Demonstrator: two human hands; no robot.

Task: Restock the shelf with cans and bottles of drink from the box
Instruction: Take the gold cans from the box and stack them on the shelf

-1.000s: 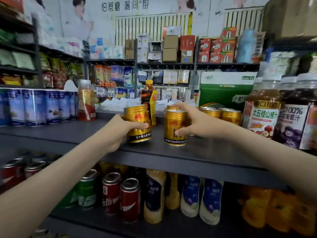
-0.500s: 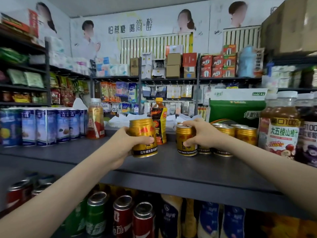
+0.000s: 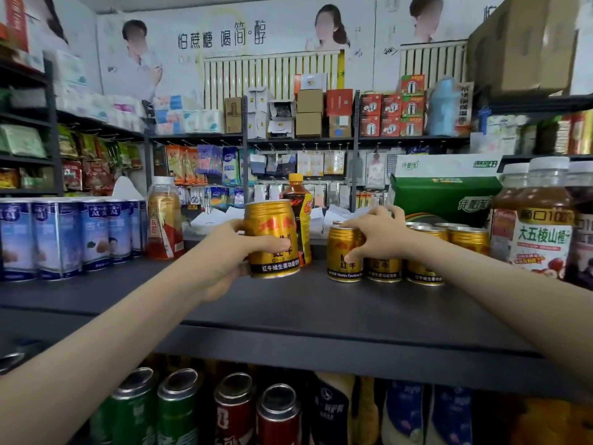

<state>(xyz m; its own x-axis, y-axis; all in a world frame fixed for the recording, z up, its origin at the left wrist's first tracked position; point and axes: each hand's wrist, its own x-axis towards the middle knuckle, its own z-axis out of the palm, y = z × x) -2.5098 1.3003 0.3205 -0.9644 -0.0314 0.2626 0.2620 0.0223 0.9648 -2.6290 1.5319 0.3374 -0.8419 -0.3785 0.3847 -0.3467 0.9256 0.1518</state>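
Grey shelf (image 3: 321, 316), crowded shop racks (image 3: 305, 140)

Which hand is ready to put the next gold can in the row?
Left. The left hand holds a gold can just left of the row; the right hand is busy gripping a shelved can.

A poster (image 3: 224, 36) with large dark lettering covers the back wall. Below it, the top level of a back rack (image 3: 301, 140) carries brown cartons (image 3: 308, 112) at the middle, red boxes (image 3: 391, 115) to their right and a pale blue flask (image 3: 444, 106) near the right end. Tissue packs (image 3: 187, 115) sit at its left end. Small packets (image 3: 205, 163) hang on hooks beneath. Snack bags (image 3: 93, 162) fill a rack on the left. A big cardboard box (image 3: 526, 46) sits high on the right, with a green carton (image 3: 446, 194) below it.
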